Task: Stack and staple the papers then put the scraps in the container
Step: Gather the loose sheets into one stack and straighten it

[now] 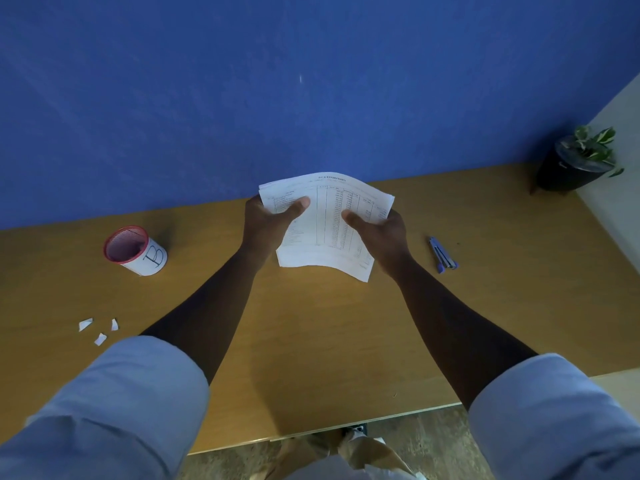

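The papers [325, 226] are held above the worktop [311, 341], toward its far edge, by both hands. The left hand [266, 223] is curled round the sheaf's left edge, thumb laid across the printed face and fingers hidden behind; the right hand [377, 233] is curled round the right edge in the same manner. The sheaf is bowed upward between them, and at its near and right edges the sheets are seen to be fanned out of line.

Misalignment is the likeliest fault: if the edges are not tapped square before stapling, the sheets would be fastened askew. Because the sheaf is bent and gripped only at its sides, an inner sheet could slip out when one hand is freed, as it must be to fetch the stapler [442, 255], which lies on the worktop just right of the right hand and apart from it.

The scraps [99, 330] lie well to the near left, untouched, and could be scattered by a passing sleeve. The container [135, 250] stands at the left, beyond them, open mouth tilted toward the camera; being light, it might be tipped by a careless drop.
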